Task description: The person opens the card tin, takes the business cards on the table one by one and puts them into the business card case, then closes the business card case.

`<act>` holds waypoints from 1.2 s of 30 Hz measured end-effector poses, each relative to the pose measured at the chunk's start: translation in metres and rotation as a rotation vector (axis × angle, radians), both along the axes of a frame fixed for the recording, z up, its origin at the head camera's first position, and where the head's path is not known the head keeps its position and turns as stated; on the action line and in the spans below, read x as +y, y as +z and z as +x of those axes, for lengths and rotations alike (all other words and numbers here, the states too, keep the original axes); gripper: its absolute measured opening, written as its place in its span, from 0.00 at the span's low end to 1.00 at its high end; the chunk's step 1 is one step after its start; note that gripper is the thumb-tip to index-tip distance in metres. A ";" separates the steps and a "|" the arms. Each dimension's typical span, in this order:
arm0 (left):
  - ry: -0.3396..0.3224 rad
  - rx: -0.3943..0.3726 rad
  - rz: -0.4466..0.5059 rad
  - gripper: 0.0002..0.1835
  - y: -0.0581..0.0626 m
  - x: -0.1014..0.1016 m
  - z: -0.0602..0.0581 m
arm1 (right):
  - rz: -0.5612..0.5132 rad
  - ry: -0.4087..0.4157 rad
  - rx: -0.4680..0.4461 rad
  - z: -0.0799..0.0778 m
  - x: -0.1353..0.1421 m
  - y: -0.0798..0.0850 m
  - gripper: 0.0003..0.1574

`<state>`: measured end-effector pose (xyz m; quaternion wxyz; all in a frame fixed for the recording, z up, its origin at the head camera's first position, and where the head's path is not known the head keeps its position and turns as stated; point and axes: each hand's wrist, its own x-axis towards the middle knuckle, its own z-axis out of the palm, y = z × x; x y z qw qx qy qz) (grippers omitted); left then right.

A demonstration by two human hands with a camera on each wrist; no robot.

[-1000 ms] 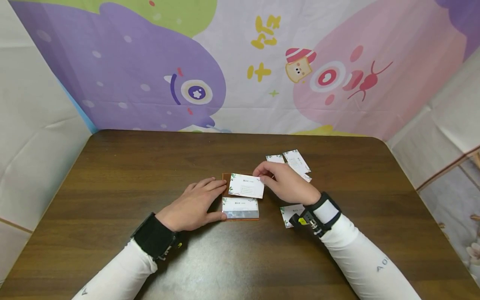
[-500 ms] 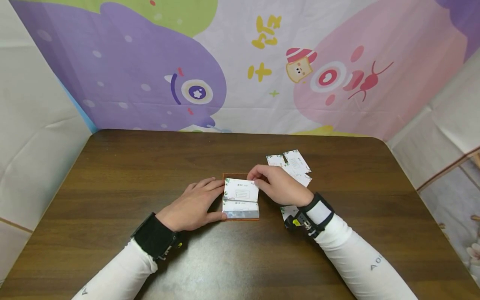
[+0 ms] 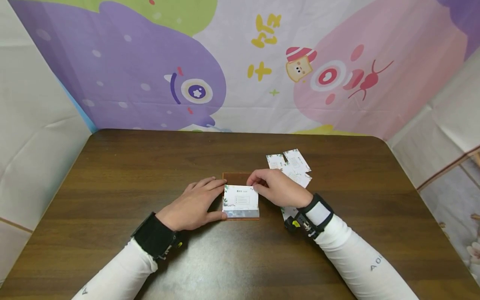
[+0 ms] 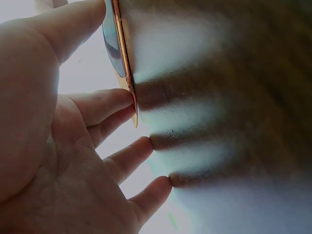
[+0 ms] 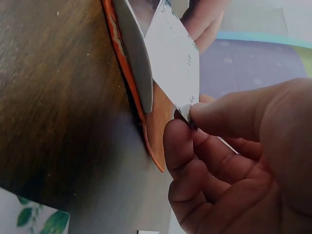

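A white business card [image 3: 241, 196] with green leaf print lies over the brown, orange-edged card holder [image 3: 237, 178], its near edge at the silvery front pocket [image 3: 241, 214]. My right hand [image 3: 279, 187] pinches the card's far right corner between thumb and fingers; the right wrist view shows this card [image 5: 175, 61] slanting into the pocket. My left hand [image 3: 193, 204] rests at the holder's left side with extended fingers. In the left wrist view, thumb and nearer fingers touch the holder's edge [image 4: 127, 68], while the other fingertips rest on the table.
Several loose business cards [image 3: 296, 166] lie overlapping beyond my right hand. Another card [image 3: 288, 213] sits partly hidden under my right wrist. The brown wooden table [image 3: 150, 154] ends at a cartoon-printed cloth [image 3: 247, 112] behind.
My right hand has brought the card left and toward me, lining it up over the holder and lowering it into the front pocket. My left hand has stayed in place.
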<state>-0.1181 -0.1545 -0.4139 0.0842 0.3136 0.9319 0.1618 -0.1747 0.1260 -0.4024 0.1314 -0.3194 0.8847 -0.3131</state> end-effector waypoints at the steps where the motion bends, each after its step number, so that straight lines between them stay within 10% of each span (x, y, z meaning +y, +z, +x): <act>1: 0.000 0.001 0.001 0.45 0.000 0.000 0.000 | 0.002 0.001 0.002 0.000 0.000 0.000 0.09; 36: -0.004 0.009 0.004 0.45 0.000 0.000 0.000 | 0.023 0.099 0.010 0.010 0.000 -0.006 0.11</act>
